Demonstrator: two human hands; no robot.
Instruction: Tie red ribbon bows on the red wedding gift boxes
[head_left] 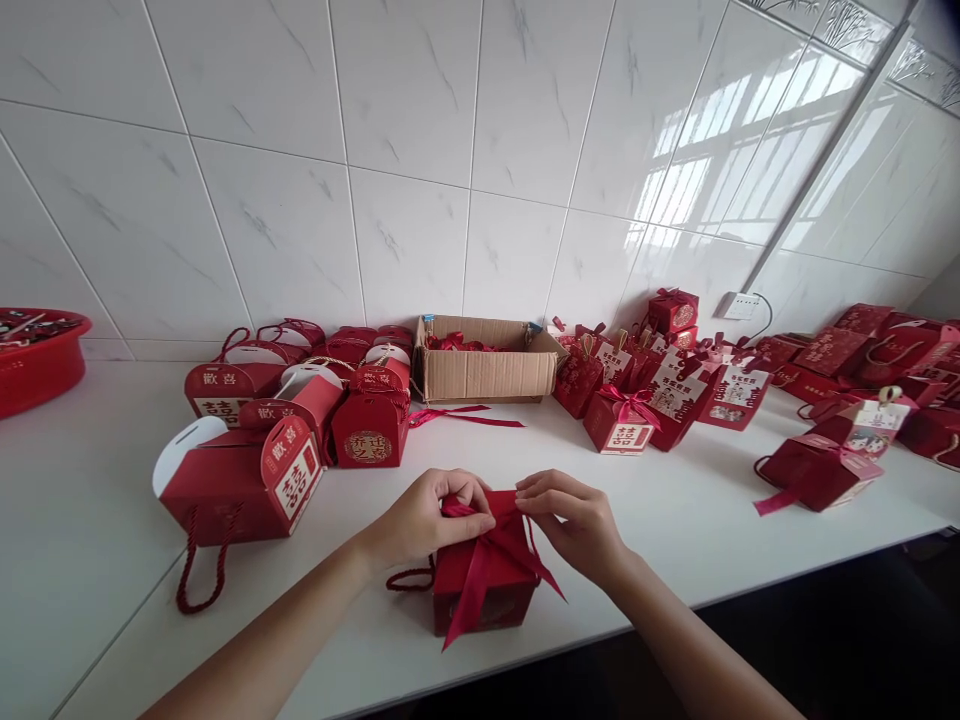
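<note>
A small red gift box (487, 605) stands near the front edge of the white table, with a dark red cord handle (411, 578) at its left side. Across its top lies a crimson satin ribbon (474, 590) tied at the middle, its two tails hanging over the front. My left hand (439, 515) pinches the ribbon's left loop between thumb and fingers. At the top right of the box, my right hand (576, 518) has its fingertips closed on the ribbon's right side; the fingers partly hide what they grip.
To the left stand several red gift boxes (240, 490) and a red basin (45, 365). A cardboard box (487, 375) with red contents sits at the back, a loose ribbon (469, 415) before it. More gift boxes (671, 395) crowd the right. A power strip (739, 306) is by the wall.
</note>
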